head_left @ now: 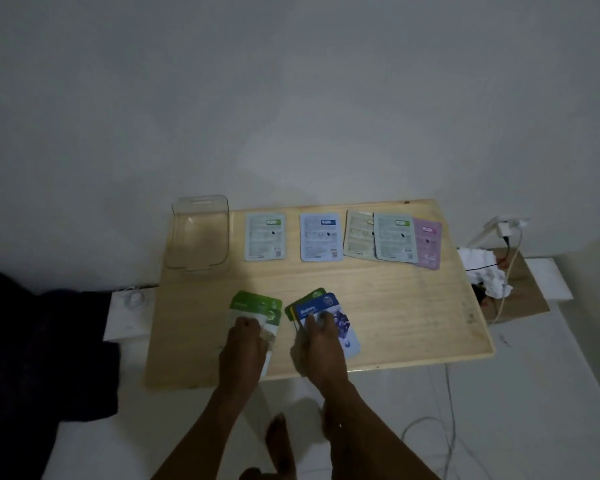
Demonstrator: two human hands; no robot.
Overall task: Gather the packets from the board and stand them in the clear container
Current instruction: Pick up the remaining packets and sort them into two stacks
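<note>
A wooden board (378, 306) lies on the floor. A clear container (199, 233) stands empty at its far left corner. Along the far edge lie several packets face down: a green-tagged one (265, 236), a blue-tagged one (320, 236), then an overlapping group of a beige (358, 237), a green-tagged (394, 236) and a pink one (428, 242). My left hand (243, 348) presses on green packets (257, 306) near the front edge. My right hand (321, 344) grips a blue packet (329, 315) with a green one under it.
A dark cloth (32, 341) lies at the left. A white socket strip (134, 299) sits beside the board's left edge. At the right are a plugged charger (503, 230), crumpled paper (489, 275), brown cardboard (523, 292) and cables (447, 410). A foot (278, 441) shows below.
</note>
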